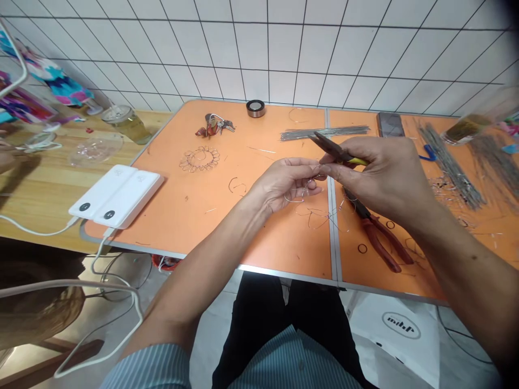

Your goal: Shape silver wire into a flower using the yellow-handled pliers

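Our striped sleeves and dark trousers fill the bottom of the view, with our forearms reaching up over the near edge of the orange counter (259, 237). On the neighbouring wooden table to the left, two white power banks (117, 195) overhang the counter's left edge, cables trailing off them. Red-handled pliers (379, 237) lie on the counter just under our right wrist, handles toward the near edge, jaws pointing away. A bundle of straight wires (324, 132) lies crosswise near the far edge, more wire rods (452, 170) spread toward the right corner, and a finished wire flower (199, 159) sits left of centre. A tape roll (255, 108) and a key bunch (214, 125) rest by the far edge.

Above the counter's middle seam, our left hand (286, 183) pinches a small wire piece (308, 189), fingers together on it. Our right hand (381, 173) is wrapped tight around yellow-handled pliers (338, 152), whose long axis slants up and left, the nose pointing toward the far left corner.
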Demonstrator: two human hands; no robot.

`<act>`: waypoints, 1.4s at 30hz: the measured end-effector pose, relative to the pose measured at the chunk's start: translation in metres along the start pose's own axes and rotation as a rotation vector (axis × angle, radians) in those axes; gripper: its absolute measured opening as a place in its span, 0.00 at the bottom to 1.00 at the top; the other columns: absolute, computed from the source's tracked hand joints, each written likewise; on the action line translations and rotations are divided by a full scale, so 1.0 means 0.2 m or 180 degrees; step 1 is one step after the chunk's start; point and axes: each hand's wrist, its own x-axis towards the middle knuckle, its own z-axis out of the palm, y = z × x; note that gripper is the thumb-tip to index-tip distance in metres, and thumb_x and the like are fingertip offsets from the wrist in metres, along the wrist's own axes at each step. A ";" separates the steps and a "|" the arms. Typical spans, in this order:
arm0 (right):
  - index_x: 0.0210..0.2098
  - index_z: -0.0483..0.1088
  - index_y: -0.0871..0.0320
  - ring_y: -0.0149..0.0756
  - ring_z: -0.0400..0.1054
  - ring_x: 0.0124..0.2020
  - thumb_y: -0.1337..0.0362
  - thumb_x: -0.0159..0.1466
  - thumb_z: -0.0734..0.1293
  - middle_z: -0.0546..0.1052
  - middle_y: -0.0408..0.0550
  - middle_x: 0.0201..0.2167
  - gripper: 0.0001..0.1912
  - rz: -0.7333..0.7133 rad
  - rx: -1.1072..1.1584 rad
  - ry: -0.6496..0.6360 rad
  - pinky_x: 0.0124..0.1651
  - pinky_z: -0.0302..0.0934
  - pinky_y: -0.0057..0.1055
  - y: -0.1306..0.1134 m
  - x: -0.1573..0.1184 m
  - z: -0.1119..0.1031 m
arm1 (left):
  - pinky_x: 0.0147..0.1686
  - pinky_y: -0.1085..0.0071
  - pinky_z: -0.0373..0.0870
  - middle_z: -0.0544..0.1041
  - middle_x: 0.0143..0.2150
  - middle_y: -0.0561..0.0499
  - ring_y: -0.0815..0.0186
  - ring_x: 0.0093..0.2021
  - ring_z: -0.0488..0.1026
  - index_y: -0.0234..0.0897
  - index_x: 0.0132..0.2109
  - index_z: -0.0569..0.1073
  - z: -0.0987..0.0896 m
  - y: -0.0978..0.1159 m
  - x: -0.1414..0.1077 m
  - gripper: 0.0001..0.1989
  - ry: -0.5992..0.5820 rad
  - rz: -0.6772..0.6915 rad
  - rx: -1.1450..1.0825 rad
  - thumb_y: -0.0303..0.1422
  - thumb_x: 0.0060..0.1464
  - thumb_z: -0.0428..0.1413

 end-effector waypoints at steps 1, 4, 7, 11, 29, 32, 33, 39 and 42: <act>0.35 0.87 0.50 0.45 0.78 0.37 0.61 0.69 0.77 0.85 0.45 0.33 0.06 -0.0029 -0.0005 -0.0006 0.41 0.64 0.40 0.00 0.00 0.00 | 0.42 0.69 0.85 0.84 0.33 0.48 0.74 0.26 0.76 0.30 0.38 0.84 0.00 0.00 0.00 0.05 0.0026 -0.0004 -0.0007 0.23 0.65 0.69; 0.37 0.87 0.49 0.45 0.78 0.36 0.60 0.69 0.77 0.85 0.45 0.33 0.05 -0.0092 -0.0012 -0.0054 0.41 0.65 0.41 0.01 0.01 0.00 | 0.43 0.69 0.84 0.83 0.32 0.49 0.73 0.27 0.77 0.30 0.38 0.84 -0.02 -0.01 0.01 0.05 0.0005 0.0016 -0.0002 0.23 0.63 0.72; 0.36 0.87 0.49 0.45 0.78 0.36 0.59 0.69 0.76 0.85 0.45 0.33 0.06 -0.0111 0.0024 -0.0061 0.41 0.65 0.42 0.01 0.00 0.00 | 0.44 0.68 0.85 0.85 0.34 0.49 0.73 0.28 0.78 0.31 0.40 0.85 -0.03 -0.01 0.02 0.05 -0.0044 0.0079 -0.0004 0.24 0.61 0.73; 0.37 0.87 0.49 0.44 0.78 0.36 0.61 0.70 0.76 0.84 0.45 0.32 0.06 -0.0023 0.0107 -0.0027 0.40 0.63 0.41 -0.01 -0.01 -0.02 | 0.43 0.67 0.86 0.85 0.34 0.49 0.73 0.27 0.78 0.29 0.40 0.85 -0.02 -0.01 0.01 0.03 0.0038 0.0146 -0.0024 0.22 0.64 0.70; 0.36 0.78 0.49 0.51 0.69 0.36 0.53 0.79 0.67 0.80 0.57 0.38 0.16 -0.1165 -0.2065 -0.0053 0.38 0.45 0.46 0.11 -0.15 -0.31 | 0.39 0.70 0.86 0.87 0.37 0.50 0.71 0.31 0.82 0.34 0.42 0.85 -0.02 0.02 -0.01 0.11 -0.0051 0.0624 0.0270 0.29 0.56 0.78; 0.32 0.73 0.49 0.51 0.67 0.37 0.54 0.78 0.67 0.78 0.57 0.38 0.17 -0.1126 -0.2090 -0.0167 0.40 0.44 0.46 0.08 -0.14 -0.32 | 0.39 0.71 0.86 0.87 0.37 0.50 0.71 0.30 0.82 0.33 0.41 0.85 -0.02 0.02 -0.01 0.11 -0.0003 0.0708 0.0337 0.29 0.56 0.78; 0.31 0.71 0.49 0.52 0.67 0.38 0.54 0.78 0.66 0.77 0.57 0.37 0.18 -0.1124 -0.2153 -0.0212 0.40 0.44 0.47 0.08 -0.13 -0.31 | 0.38 0.71 0.86 0.87 0.37 0.50 0.71 0.30 0.81 0.34 0.41 0.85 -0.02 0.02 -0.01 0.11 0.0024 0.0716 0.0363 0.30 0.56 0.78; 0.34 0.72 0.50 0.60 0.71 0.45 0.50 0.81 0.64 0.78 0.61 0.39 0.20 -0.1227 -0.2575 -0.0388 0.46 0.51 0.53 0.07 -0.09 -0.26 | 0.38 0.70 0.86 0.87 0.37 0.50 0.71 0.30 0.81 0.34 0.42 0.84 -0.01 0.02 -0.01 0.12 0.0032 0.0760 0.0411 0.31 0.55 0.78; 0.37 0.75 0.50 0.61 0.72 0.47 0.49 0.82 0.63 0.79 0.61 0.41 0.20 -0.1345 -0.2830 -0.0412 0.48 0.54 0.54 0.08 -0.08 -0.25 | 0.36 0.71 0.86 0.86 0.36 0.50 0.71 0.30 0.81 0.33 0.41 0.84 -0.02 0.01 -0.01 0.12 0.0004 0.0792 0.0402 0.30 0.55 0.78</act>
